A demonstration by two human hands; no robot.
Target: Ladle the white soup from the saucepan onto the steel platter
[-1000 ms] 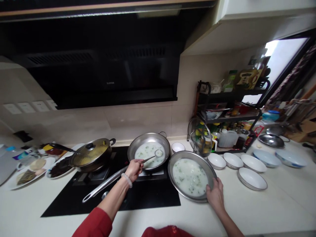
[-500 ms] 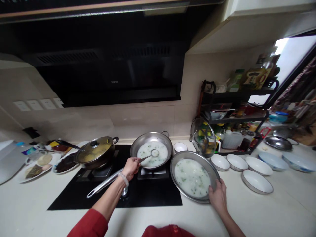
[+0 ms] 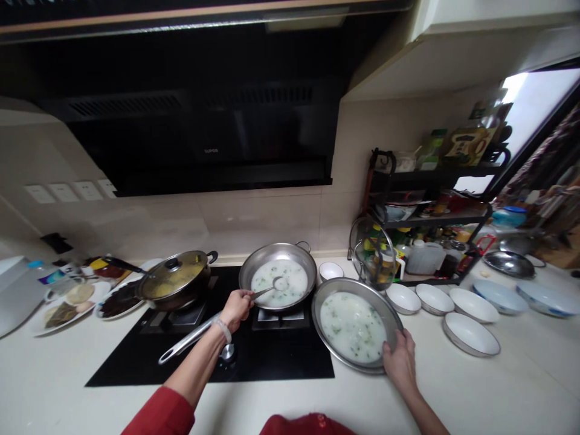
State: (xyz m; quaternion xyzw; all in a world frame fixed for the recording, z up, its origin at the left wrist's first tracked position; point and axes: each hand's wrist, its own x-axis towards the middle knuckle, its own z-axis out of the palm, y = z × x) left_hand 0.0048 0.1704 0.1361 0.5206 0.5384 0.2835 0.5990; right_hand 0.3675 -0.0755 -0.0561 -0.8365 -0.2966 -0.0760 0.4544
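My left hand (image 3: 237, 309) is closed round the handle of a ladle (image 3: 264, 292), whose bowl dips into white soup with green bits. That soup sits in a steel wok (image 3: 250, 271) on the right burner, its long handle passing under my left wrist. At the right, my right hand (image 3: 399, 357) grips the rim of a wide steel basin (image 3: 322, 331). The basin stands on the counter against the stove's edge and holds more of the same pale soup with greens.
A lidded pan (image 3: 176, 281) stands on the left burner. Plates of food (image 3: 93, 302) lie left of the black stove (image 3: 281, 365). Several white bowls (image 3: 473, 335) stand to the right, before a spice rack (image 3: 426, 220). A glass lid (image 3: 372, 252) leans there. The range hood (image 3: 217, 133) hangs above.
My left hand has drawn slightly left with the ladle, whose bowl has shifted left in the wok's soup. The right hand and the basin stay in place.
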